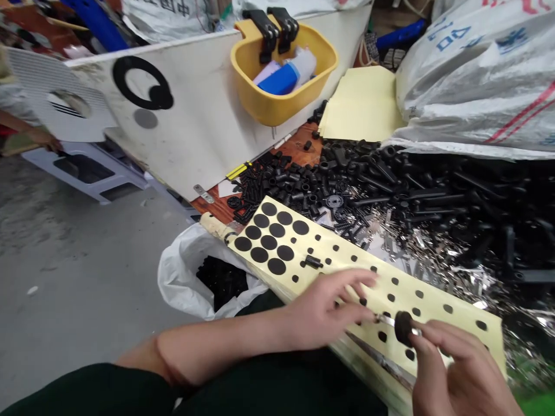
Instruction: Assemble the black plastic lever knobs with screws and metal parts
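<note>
The right hand [462,364] is pinching a round black part [403,328], maybe to keep it still, while the left hand [323,306] is curling half open at its shiny strip [385,319], too blurry to tell if gripping. A dotted sheet [407,288] is lying along the table's [299,147] near edge, likely for easy reach, and the part is sitting over it, between both hands' fingertips.

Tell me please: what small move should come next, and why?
Perhaps steady the metal piece with the left hand: it sticks out from the black round part in the right hand, toward the left fingertips; blur hides whether they grip it.
</note>
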Action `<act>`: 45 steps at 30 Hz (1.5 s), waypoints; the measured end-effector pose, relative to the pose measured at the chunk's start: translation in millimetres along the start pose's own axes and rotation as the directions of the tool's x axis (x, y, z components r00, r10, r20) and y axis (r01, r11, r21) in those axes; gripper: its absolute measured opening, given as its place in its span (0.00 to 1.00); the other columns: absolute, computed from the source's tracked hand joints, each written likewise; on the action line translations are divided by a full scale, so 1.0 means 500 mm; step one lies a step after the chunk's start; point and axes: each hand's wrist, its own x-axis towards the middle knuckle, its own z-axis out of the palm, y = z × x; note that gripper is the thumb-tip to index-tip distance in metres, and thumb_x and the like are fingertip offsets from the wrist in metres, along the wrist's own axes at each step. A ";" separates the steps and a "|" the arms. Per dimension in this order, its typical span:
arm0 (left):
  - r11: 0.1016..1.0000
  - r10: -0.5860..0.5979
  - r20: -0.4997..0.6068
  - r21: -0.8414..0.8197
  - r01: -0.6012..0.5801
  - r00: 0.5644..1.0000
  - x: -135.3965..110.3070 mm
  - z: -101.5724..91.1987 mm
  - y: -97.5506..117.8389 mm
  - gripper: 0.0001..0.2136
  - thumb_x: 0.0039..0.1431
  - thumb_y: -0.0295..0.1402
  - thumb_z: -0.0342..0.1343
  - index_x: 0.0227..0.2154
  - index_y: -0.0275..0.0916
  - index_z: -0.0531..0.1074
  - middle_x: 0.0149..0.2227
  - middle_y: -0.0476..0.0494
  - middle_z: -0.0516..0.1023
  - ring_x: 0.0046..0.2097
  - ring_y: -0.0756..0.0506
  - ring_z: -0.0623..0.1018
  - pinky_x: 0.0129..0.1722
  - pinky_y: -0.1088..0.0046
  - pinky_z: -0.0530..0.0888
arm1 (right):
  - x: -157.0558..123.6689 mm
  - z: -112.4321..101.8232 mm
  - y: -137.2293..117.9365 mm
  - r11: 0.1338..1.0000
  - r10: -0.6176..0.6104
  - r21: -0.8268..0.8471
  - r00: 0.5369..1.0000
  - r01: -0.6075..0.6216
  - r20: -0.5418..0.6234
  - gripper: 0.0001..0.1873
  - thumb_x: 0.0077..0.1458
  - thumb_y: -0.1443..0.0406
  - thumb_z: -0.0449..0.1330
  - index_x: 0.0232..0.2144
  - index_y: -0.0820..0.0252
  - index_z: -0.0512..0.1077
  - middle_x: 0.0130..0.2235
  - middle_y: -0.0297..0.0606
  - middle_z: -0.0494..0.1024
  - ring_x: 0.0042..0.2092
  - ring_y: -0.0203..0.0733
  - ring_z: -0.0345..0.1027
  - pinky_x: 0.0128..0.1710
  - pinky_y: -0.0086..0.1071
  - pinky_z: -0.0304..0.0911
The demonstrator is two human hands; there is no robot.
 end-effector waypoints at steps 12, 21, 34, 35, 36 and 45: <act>0.392 0.336 0.089 0.892 -0.225 0.938 0.016 -0.112 -0.053 0.12 0.61 0.20 0.43 0.40 0.33 0.70 0.39 0.36 0.75 0.43 0.41 0.74 0.41 0.60 0.75 | -0.007 0.014 0.063 0.948 0.186 0.252 0.980 -0.197 0.065 0.02 0.51 0.66 0.63 0.30 0.59 0.74 0.33 0.37 0.73 0.38 0.41 0.68 0.36 0.36 0.65; 0.975 -0.140 0.091 -0.158 0.154 0.986 0.054 0.054 -0.021 0.10 0.50 0.24 0.60 0.34 0.38 0.66 0.33 0.47 0.75 0.37 0.47 0.77 0.40 0.68 0.75 | -0.007 -0.014 0.037 0.926 0.275 0.292 0.958 -0.240 -0.082 0.03 0.50 0.68 0.64 0.30 0.59 0.74 0.34 0.37 0.73 0.38 0.40 0.67 0.37 0.34 0.63; 0.922 -0.255 0.000 -0.300 0.244 0.967 0.065 0.113 -0.067 0.11 0.43 0.17 0.62 0.28 0.35 0.67 0.29 0.50 0.76 0.34 0.51 0.78 0.37 0.75 0.76 | -0.019 -0.016 0.033 0.957 0.278 0.123 0.952 -0.263 -0.127 0.03 0.51 0.66 0.63 0.29 0.60 0.73 0.30 0.36 0.73 0.33 0.38 0.67 0.32 0.31 0.62; 0.928 -0.252 -0.011 -0.288 0.238 0.968 0.063 0.114 -0.069 0.11 0.44 0.17 0.61 0.27 0.35 0.67 0.29 0.51 0.76 0.33 0.51 0.78 0.36 0.76 0.76 | -0.020 -0.015 0.032 0.953 0.294 0.118 0.948 -0.281 -0.121 0.03 0.51 0.66 0.64 0.28 0.60 0.73 0.29 0.36 0.73 0.33 0.37 0.67 0.32 0.31 0.62; 0.935 -0.244 -0.022 -0.271 0.230 0.969 0.061 0.114 -0.071 0.11 0.44 0.17 0.61 0.27 0.36 0.66 0.28 0.51 0.76 0.33 0.51 0.78 0.36 0.76 0.76 | -0.020 -0.014 0.032 0.948 0.311 0.110 0.943 -0.299 -0.116 0.04 0.51 0.65 0.64 0.27 0.60 0.72 0.29 0.36 0.73 0.32 0.37 0.67 0.32 0.31 0.62; 0.993 -0.084 -0.044 -0.084 0.080 0.996 0.047 0.117 -0.092 0.07 0.49 0.21 0.59 0.28 0.37 0.67 0.28 0.50 0.77 0.32 0.49 0.80 0.34 0.74 0.78 | -0.023 -0.014 0.031 0.893 0.450 0.070 0.889 -0.445 -0.085 0.09 0.49 0.60 0.65 0.27 0.60 0.74 0.27 0.35 0.75 0.28 0.36 0.66 0.30 0.29 0.62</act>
